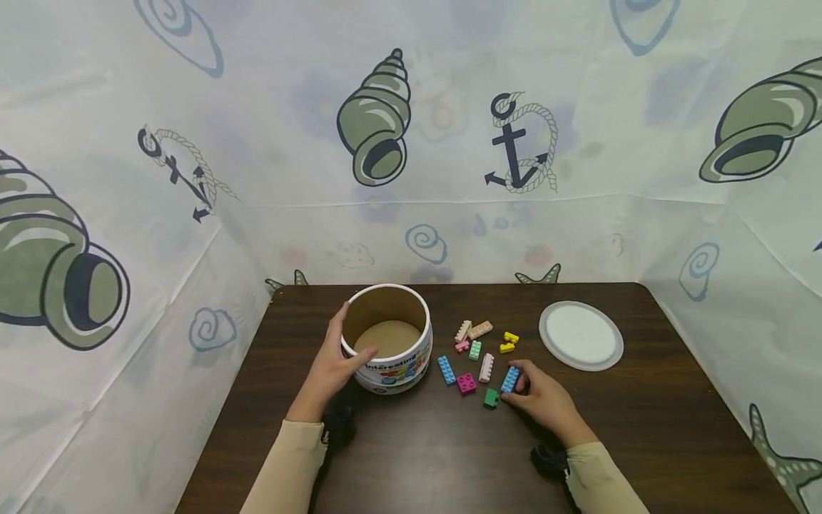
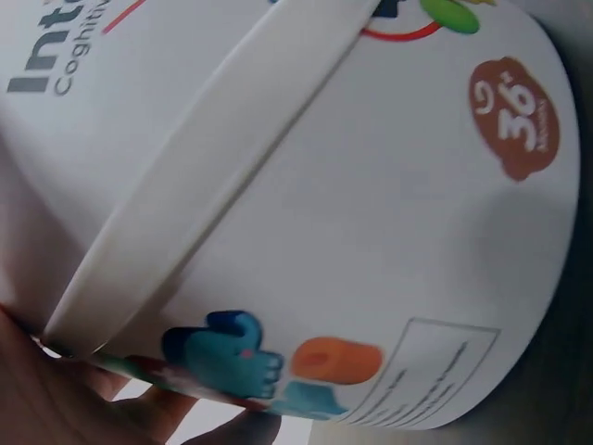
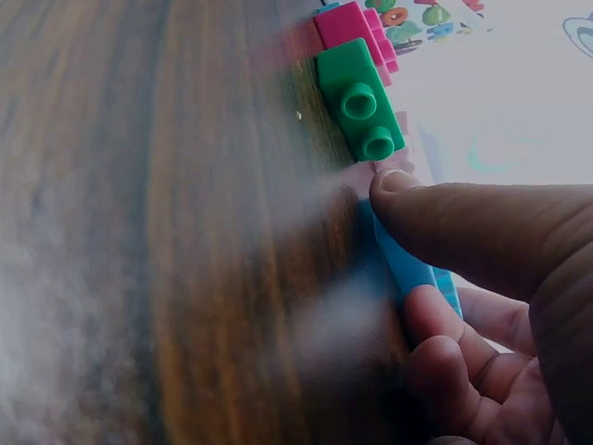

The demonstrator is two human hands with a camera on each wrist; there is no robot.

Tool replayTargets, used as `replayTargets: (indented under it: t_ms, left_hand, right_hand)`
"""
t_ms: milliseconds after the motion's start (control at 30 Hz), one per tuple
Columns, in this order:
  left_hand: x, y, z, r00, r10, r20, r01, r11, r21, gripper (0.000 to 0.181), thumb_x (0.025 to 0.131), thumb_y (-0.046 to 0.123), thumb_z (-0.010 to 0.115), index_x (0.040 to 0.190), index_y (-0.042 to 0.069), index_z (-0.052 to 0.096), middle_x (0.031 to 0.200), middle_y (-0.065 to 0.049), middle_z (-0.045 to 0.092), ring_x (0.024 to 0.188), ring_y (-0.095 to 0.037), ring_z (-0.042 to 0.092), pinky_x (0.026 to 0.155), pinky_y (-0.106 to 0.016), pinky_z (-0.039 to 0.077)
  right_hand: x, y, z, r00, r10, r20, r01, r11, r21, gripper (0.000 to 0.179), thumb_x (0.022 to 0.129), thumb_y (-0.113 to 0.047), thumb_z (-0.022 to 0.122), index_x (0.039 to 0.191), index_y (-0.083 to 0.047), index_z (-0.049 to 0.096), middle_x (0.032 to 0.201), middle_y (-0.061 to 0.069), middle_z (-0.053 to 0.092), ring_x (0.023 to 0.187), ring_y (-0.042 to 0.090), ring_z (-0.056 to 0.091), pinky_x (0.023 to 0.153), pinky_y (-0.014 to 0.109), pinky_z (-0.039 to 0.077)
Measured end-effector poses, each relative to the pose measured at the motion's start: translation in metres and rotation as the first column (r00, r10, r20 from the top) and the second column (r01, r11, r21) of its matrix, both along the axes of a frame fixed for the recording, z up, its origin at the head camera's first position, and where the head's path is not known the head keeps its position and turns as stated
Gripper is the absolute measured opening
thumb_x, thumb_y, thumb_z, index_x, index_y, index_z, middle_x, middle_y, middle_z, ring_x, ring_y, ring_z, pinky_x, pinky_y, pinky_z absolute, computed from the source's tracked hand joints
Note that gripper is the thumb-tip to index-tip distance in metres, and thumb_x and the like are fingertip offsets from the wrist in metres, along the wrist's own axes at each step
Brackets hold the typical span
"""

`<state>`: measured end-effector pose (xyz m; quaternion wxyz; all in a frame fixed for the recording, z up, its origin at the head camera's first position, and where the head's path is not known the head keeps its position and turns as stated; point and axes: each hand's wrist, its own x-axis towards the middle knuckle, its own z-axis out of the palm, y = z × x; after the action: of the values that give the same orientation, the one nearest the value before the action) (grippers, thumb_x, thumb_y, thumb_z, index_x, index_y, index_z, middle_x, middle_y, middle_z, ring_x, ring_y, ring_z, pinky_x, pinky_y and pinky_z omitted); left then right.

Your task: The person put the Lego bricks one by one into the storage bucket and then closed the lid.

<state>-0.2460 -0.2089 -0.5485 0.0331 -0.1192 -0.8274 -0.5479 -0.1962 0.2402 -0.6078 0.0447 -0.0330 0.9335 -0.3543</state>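
Blue block (image 1: pixel 510 379) sits, in the head view, between the thumb and fingers of the right hand (image 1: pixel 544 400), at the right of the loose group on the surface (image 1: pixel 437 457). The green block (image 1: pixel 491 398) lies just beside it, near the thumb tip, and the pale pink block (image 1: pixel 486 368) is close on the left, so a straight lift seems safer than a sideways drag. The left hand (image 1: pixel 334 364) grips the left side of the tub (image 1: pixel 406 373), thumb at the near rim. The tub stands upright; its lid (image 1: pixel 581 335) lies well apart to the right. A light, steady hold should stop the tub sliding.

In the left wrist view, the tub's printed wall fills most of the frame, with fingers partly visible at its edge; how firmly they press cannot be told.

In the right wrist view, the right hand pinches the blue block, thumb opposite fingers. Whether the block touches the surface is unclear. Setting the thumb clear of the green block's studs would help avoid nudging it.
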Motion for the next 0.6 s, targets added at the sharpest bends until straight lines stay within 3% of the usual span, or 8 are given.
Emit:
replayTargets:
  t_ms: [133,267,433,600]
  left_hand:
    - [-0.001,0.004,-0.007,1.0,-0.001,-0.002,0.001,0.997,0.072,0.108,0.094,0.03,0.087,0.175,0.034,0.015,0.179,-0.013,0.024,0.16,-0.045,0.032,0.125,-0.072,0.029]
    - [-0.001,0.005,-0.011,1.0,-0.002,-0.006,0.003,0.993,0.121,0.105,0.095,0.023,0.084,0.174,0.035,0.017,0.177,-0.015,0.029,0.158,-0.048,0.035,0.123,-0.074,0.029]
    - [-0.002,0.006,-0.012,1.0,-0.004,-0.018,0.006,0.991,0.136,0.103,0.095,0.024,0.084,0.174,0.035,0.019,0.176,-0.015,0.031,0.156,-0.048,0.037,0.122,-0.074,0.03]
    - [-0.004,0.005,-0.011,1.0,0.0,-0.017,0.002,0.993,0.12,0.101,0.095,0.024,0.084,0.173,0.036,0.021,0.174,-0.016,0.035,0.153,-0.049,0.041,0.122,-0.074,0.031]
  right_hand:
    - [0.0,0.002,0.0,1.0,0.007,-0.002,-0.007,0.999,-0.04,0.065,0.091,-0.037,0.089,0.146,-0.019,0.061,0.098,-0.002,0.061,0.069,0.011,0.048,0.061,0.027,0.038]
    - [0.001,0.006,-0.002,1.0,0.015,0.019,-0.012,0.99,-0.141,0.063,0.092,-0.035,0.089,0.146,-0.018,0.061,0.099,0.001,0.063,0.069,0.011,0.05,0.061,0.026,0.041]
    - [-0.001,0.013,-0.003,0.999,0.003,0.05,0.012,0.954,-0.298,0.063,0.094,-0.031,0.087,0.148,-0.014,0.06,0.104,0.008,0.067,0.071,0.013,0.052,0.06,0.027,0.045]
    - [-0.002,0.011,0.001,0.995,-0.019,0.095,0.056,0.917,-0.395,0.068,0.097,-0.036,0.083,0.155,-0.018,0.053,0.123,0.016,0.065,0.077,0.018,0.06,0.061,0.03,0.053]
